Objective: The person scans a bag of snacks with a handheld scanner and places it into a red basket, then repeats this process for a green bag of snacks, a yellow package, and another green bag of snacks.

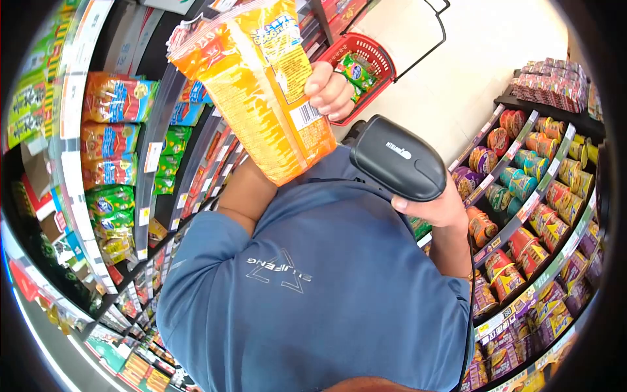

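Observation:
My left hand (330, 91) grips the edge of an orange plastic packet (261, 98) and holds it up before my chest. The packet's printed face, a back seam and a barcode are turned toward me. Its crimped top end points to the upper left. In my right hand (432, 208) is a black barcode scanner (398, 159), whose rounded back faces up. The scanner sits just right of the packet, apart from it. Most of my right fingers are hidden beneath the scanner.
Behind my left hand, a red shopping basket (390, 64) with a black handle holds a green packet (356, 73) on the pale floor (450, 72). Shelves of packets (108, 157) rise on the left. Shelves of cup-shaped tubs (526, 245) stand at the right, with stacked packs (552, 85) on top.

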Demonstrator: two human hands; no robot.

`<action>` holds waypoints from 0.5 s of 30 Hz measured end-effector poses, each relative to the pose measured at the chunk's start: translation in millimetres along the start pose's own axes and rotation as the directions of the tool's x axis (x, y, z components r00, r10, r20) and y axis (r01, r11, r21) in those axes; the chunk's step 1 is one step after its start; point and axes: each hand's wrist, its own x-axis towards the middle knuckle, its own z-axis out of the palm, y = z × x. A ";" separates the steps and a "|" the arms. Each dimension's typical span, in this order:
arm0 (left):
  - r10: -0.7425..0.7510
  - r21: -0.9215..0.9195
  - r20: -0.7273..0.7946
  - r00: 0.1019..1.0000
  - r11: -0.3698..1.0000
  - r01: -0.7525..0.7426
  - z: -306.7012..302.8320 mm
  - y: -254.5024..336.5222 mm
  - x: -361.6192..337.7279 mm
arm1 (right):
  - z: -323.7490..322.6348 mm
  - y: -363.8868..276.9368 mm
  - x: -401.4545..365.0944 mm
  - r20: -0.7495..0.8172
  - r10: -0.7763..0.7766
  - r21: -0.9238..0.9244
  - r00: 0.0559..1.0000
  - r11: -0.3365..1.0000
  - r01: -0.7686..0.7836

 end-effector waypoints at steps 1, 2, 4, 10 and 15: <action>0.017 -0.009 -0.080 0.997 1.000 -0.018 7.6 -0.9 -5.1 | 4.0 -2.3 0.7 -0.005 0.029 0.030 1.000 0.999 -0.029; 0.032 -0.020 -0.158 0.987 0.999 -0.035 13.1 -1.6 -10.3 | 8.1 -2.7 0.9 -0.013 0.058 0.060 0.998 0.997 -0.057; 0.058 -0.017 -0.140 0.988 0.998 -0.061 11.3 0.7 -22.0 | 13.7 8.9 0.4 0.035 0.077 0.053 0.996 0.995 -0.079; 0.110 -0.074 -0.003 0.994 0.991 -0.109 -1.6 10.9 -59.1 | 58.6 29.8 0.1 -0.073 0.168 0.127 0.983 0.979 -0.158; 0.074 -0.061 -0.096 0.993 0.995 -0.080 -7.4 29.1 -128.2 | 102.3 68.0 14.3 -0.132 0.018 0.025 0.991 1.000 -0.015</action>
